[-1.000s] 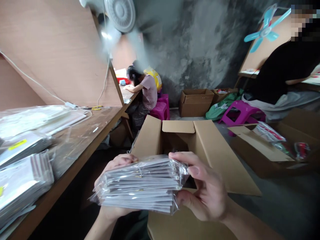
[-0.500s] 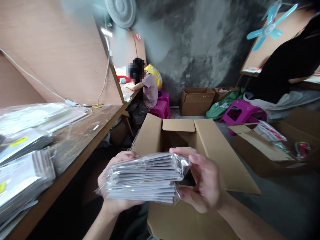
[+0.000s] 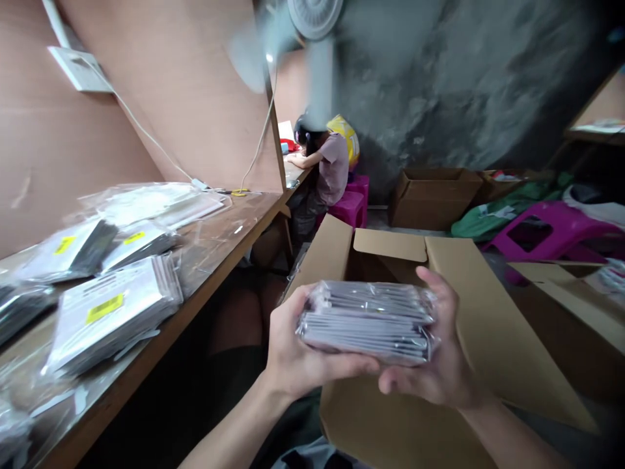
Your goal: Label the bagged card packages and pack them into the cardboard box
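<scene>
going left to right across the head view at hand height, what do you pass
yellow-labelled plastic packets → left hand → plastic-wrapped stack of flat packets → right hand → right flap of the open cardboard box

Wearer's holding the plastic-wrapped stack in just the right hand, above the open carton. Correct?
Not quite: both hands hold it, not just the right. In the head view, the left hand supports one end of the plastic-wrapped stack and the right hand the other, above the open cardboard carton.
</scene>
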Motion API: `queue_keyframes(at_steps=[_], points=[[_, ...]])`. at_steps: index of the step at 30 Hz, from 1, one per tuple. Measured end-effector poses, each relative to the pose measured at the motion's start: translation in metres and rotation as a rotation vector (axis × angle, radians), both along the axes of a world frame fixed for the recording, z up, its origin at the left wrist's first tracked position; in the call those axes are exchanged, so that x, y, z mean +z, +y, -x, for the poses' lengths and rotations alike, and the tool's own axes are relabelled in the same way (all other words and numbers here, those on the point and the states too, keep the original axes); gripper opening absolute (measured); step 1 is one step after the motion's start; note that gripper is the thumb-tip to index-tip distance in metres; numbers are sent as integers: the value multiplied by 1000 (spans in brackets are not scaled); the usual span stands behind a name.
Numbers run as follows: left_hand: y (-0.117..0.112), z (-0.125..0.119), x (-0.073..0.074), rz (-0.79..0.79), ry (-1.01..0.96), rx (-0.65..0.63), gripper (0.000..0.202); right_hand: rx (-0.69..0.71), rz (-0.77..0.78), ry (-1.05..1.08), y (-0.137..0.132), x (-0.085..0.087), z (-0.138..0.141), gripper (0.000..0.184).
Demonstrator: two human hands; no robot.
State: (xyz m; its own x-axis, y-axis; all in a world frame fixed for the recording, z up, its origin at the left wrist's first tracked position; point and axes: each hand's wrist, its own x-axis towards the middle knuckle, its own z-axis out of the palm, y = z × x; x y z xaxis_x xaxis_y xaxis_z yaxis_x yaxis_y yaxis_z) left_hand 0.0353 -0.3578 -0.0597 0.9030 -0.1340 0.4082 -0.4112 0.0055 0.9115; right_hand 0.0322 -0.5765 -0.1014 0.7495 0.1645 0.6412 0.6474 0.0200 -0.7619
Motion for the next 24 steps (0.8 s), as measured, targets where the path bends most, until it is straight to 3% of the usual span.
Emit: queue_keyframes(at_steps=[4, 6, 8, 11, 14, 17, 20, 22, 24], points=[[-1, -9, 5, 104, 336, -26, 60, 207, -51, 191, -9, 2, -15, 122], [-1, -14, 7, 187, 474, -38, 53, 207, -49, 253, -12, 6, -19, 113], [-2, -17, 8, 276, 551, -35, 53, 34, 29, 198, -10, 13, -15, 109], [-4, -18, 7, 349, 548, -13, 53, -255, 291, 73, -3, 22, 1, 109], [-3, -17, 2, 403, 543, -68, 53, -337, 444, 122, 1, 26, 10, 89], [4, -18, -8, 494, 565, -142, 56, -230, 306, 200, -1, 26, 3, 68], [13, -17, -18, 556, 562, -179, 64, -111, 136, 327, -6, 28, -11, 68], [18, -16, -23, 561, 598, -196, 65, -119, 51, 412, -10, 33, -22, 69], [21, -16, -23, 549, 660, -155, 58, -154, -23, 471, -19, 41, -33, 58]])
